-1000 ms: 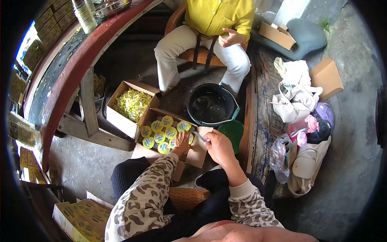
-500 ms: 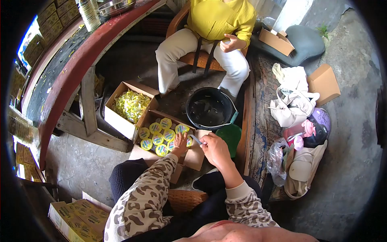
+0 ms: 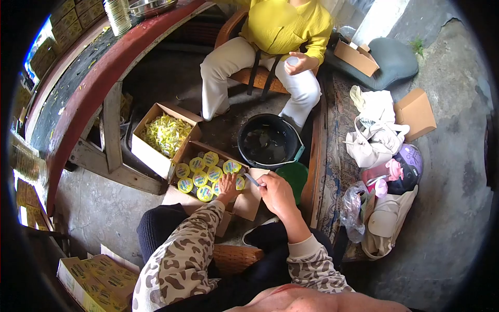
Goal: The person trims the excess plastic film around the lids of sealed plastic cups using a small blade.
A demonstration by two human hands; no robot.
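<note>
My left hand [image 3: 227, 187] reaches down into an open cardboard box [image 3: 255, 200], its fingers spread over the lids. Several round cups [image 3: 199, 179] with yellow printed lids fill that box. Just right of the box my right hand [image 3: 277, 195] is closed around a small knife [image 3: 251, 179], its grey blade pointing up and left toward the cups. The knife does not touch a cup. The part of the cups under my left palm is hidden.
Another box [image 3: 150, 155] holds yellow strips [image 3: 166, 135]. Beyond are a black bucket [image 3: 267, 143] and a green tub [image 3: 293, 179]. Opposite sits a person in yellow [image 3: 291, 28], a small cup [image 3: 292, 61] in one hand. Bags [image 3: 371, 145] lie right; a red-edged table [image 3: 86, 99] stands left.
The person opposite now shows a small pale cup in the hand, and their other arm is raised. My hands keep nearly the same places; the view has shifted slightly.
</note>
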